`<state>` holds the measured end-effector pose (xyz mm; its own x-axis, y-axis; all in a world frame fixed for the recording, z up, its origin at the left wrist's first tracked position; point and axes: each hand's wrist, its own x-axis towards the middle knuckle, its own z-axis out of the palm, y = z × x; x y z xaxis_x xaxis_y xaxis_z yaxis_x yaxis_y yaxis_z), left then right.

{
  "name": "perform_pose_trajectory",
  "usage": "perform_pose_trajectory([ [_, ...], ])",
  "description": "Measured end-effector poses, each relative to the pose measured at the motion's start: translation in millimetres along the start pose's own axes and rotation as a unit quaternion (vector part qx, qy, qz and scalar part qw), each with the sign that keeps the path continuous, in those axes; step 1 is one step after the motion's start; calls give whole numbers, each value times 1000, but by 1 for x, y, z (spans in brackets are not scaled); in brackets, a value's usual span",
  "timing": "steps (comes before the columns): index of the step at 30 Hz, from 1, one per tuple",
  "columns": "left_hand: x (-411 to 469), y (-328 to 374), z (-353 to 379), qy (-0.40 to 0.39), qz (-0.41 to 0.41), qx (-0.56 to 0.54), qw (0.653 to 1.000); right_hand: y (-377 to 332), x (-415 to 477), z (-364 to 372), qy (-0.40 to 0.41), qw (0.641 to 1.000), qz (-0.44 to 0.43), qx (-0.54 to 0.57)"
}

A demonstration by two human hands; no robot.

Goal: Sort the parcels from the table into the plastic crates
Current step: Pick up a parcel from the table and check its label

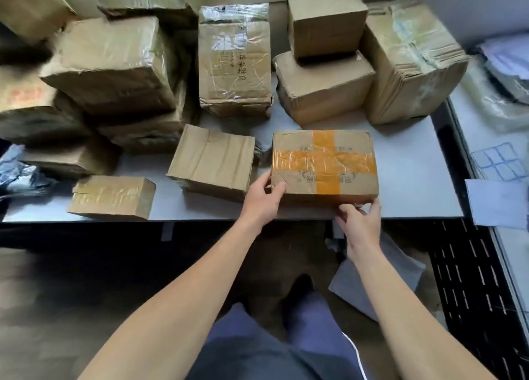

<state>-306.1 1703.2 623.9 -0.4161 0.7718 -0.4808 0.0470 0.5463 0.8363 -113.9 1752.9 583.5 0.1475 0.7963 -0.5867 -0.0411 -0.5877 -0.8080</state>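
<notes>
Brown parcels (211,162) crowd the bench (406,179) at left and behind. The left hand (264,198) grips the near-left corner of the orange-taped parcel (325,165), which lies at the bench's front edge. The right hand (359,222) seems to pinch its near-right edge.

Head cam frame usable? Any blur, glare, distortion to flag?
Head view, centre: sharp, orange-taped parcel, left hand and right hand crisp. Head view, left edge: red-marked parcel smeared by blur. Head view, top: glare on clear-taped parcel. Head view, right: tall parcel leans outward, wide-angle splay. Light soft, shadows diffuse.
</notes>
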Motion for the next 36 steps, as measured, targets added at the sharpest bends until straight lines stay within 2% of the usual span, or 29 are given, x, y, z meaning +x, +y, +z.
perform_pose_trajectory([
  [4, 20, 10, 17, 1, -17, 5, 1000, -25, 32, -2, 8, 1000, 17, -14],
  [8, 16, 11, 18, 31, -22, 6, 999, -19, 29, 9, 52, 994, 91, -26],
  [10, 12, 8, 4, 94, -7, 1, 996, -1, 14, 21, -4, 987, 141, -79],
  [13, 2, 3, -37, 199, 6, -50, 979, 29, -21, 50, -152, 957, 175, -174],
  [18, -9, -20, -125, 273, -11, -146, 951, 51, -73, 129, -322, 898, 93, -286],
  [21, -6, -43, -182, 324, -17, -147, 934, 59, -98, 184, -380, 866, 64, -318],
  [23, 0, -65, -225, 358, -15, -119, 926, 66, -110, 224, -390, 862, 42, -323],
  [25, 8, -86, -273, 384, -21, -91, 919, 75, -119, 269, -371, 872, 23, -319],
  [28, 24, -120, -343, 407, -32, -52, 911, 90, -126, 335, -295, 914, 20, -278],
  [30, 33, -139, -381, 398, -44, -20, 916, 98, -131, 368, -239, 930, 12, -278],
  [32, 44, -155, -411, 347, -76, 1, 935, 101, -138, 392, -197, 932, 19, -305],
  [36, 63, -168, -442, 153, -133, 35, 978, 105, -157, 416, -163, 935, 19, -315],
])
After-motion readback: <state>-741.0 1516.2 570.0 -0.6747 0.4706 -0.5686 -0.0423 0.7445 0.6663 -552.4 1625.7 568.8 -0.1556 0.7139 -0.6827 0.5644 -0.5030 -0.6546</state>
